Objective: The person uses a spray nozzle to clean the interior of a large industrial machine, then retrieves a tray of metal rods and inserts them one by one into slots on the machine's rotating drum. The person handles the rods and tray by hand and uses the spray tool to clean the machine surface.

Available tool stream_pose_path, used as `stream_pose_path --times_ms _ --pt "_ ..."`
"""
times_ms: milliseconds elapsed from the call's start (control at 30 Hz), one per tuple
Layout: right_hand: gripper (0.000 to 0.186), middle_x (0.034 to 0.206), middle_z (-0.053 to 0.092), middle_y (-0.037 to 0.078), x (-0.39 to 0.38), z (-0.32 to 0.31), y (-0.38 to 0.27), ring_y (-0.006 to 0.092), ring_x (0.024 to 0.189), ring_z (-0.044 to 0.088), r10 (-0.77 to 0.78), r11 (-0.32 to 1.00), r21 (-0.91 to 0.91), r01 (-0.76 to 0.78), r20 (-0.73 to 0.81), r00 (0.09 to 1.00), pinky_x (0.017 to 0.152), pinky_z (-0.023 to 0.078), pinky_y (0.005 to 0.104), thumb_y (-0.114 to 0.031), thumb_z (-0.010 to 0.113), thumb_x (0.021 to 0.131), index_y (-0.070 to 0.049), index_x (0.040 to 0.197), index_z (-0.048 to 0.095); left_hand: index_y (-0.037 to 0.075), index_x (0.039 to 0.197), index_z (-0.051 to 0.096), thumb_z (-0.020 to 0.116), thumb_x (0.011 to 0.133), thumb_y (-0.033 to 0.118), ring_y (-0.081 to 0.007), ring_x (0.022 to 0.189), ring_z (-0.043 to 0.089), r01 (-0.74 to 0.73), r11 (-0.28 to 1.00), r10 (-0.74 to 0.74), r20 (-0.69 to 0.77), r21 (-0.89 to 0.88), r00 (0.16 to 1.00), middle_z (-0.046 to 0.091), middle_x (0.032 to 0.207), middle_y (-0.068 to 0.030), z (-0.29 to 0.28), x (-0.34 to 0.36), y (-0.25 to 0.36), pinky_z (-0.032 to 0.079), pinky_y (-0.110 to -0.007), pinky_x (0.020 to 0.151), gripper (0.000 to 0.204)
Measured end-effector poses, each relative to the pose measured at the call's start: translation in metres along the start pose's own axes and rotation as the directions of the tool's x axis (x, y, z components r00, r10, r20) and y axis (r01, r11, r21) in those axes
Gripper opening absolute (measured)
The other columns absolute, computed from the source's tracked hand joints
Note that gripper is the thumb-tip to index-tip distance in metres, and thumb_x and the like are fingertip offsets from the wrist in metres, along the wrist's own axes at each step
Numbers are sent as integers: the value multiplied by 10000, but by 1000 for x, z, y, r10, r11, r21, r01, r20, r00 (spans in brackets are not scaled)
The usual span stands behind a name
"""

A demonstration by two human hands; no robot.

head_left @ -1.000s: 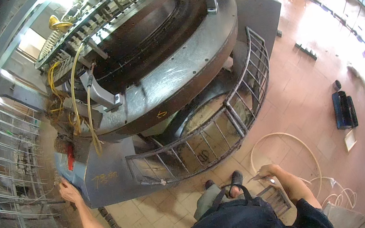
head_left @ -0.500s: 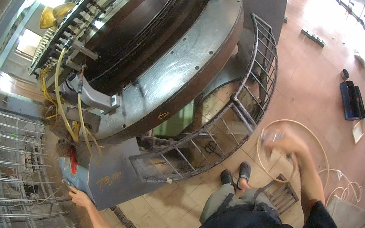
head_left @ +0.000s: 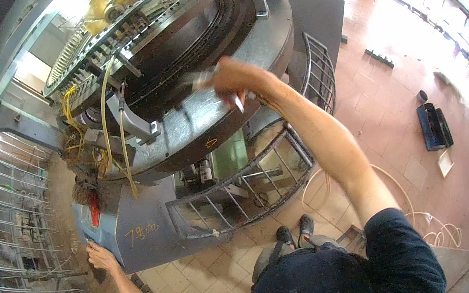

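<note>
Hovering above the silver ring (head_left: 198, 114) in the head view, just inside its near edge, the right hand (head_left: 233, 77) is holding a small pale item (head_left: 200, 80), its grip seemingly clamped on it, though blur is hiding the item's shape and any contact with the ring. The left hand (head_left: 101, 256) is resting at the outer left edge of the grey base (head_left: 152, 250), below a red part (head_left: 95, 214); whether that grip is standing apart or together, I cannot tell. The step in hand is seemingly handling the item over the ring, and the next move is probably calling for a steady wrist. A curved railing (head_left: 299, 145) is standing along the ring's near side, the right forearm (head_left: 334, 148) crossing above it. Yellow hoses (head_left: 105, 121) are hanging beside a metal bracket (head_left: 136, 124) near the ring's left edge, likely crowding reaches there. Rightward on the floor (head_left: 380, 128), a pale hose (head_left: 405, 195) is looping, perhaps underfoot; an open dark case (head_left: 429, 126) is lying beyond.
</note>
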State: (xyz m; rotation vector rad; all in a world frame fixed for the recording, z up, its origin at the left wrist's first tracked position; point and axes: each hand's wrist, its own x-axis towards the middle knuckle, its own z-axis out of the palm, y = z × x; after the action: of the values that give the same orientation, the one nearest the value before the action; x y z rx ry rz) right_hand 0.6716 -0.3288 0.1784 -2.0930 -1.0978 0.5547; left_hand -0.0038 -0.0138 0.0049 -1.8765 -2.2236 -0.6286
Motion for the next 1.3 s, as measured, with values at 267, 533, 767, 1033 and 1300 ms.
stream_pose_path --times_ms 267,533,767,1033,1300 --pt "563 606 656 96 -75 9 -5 179 492 629 71 982 184 -46 -129 989 511 541 329 -534 702 884 16 765 710 19 1322 585 511 1029 455 -343 1218 559 -21 994 -16 -331 -109 944 599 1322 -179 2 -12 9 445 -532 979 531" --pt "591 607 591 257 -244 121 15 398 560 595 -290 956 152 252 635 716 559 486 468 -488 628 939 44 684 655 28 1054 658 702 901 22 -148 655 647 41 27 194 45 -999 980 689 859 -80 -81 -273 201 542 -279 541 160" --pt "440 552 596 75 -293 123 65 204 429 628 261 891 277 -360 337 905 363 531 315 -475 661 936 -44 942 749 -30 1212 537 627 919 -73 -274 950 719 805 -282 493 641 -522 588 702 1044 -188 -45 -335 299 632 -331 820 310" --pt "214 622 574 161 -304 147 170 324 575 582 84 908 416 45 -286 955 582 481 380 -204 681 900 -4 825 698 134 1430 415 687 863 -63 -273 1058 681 765 171 771 568 -621 289 615 1287 -169 -43 -440 315 583 -390 927 659" --pt "251 1011 621 151 -297 154 270 345 1071 534 188 681 713 164 -387 903 934 457 450 -120 655 804 3 1021 631 247 1590 -151 807 720 -23 -255 1488 237 432 496 824 565 -753 38 146 1628 -106 -53 -634 341 361 -448 1145 1322"
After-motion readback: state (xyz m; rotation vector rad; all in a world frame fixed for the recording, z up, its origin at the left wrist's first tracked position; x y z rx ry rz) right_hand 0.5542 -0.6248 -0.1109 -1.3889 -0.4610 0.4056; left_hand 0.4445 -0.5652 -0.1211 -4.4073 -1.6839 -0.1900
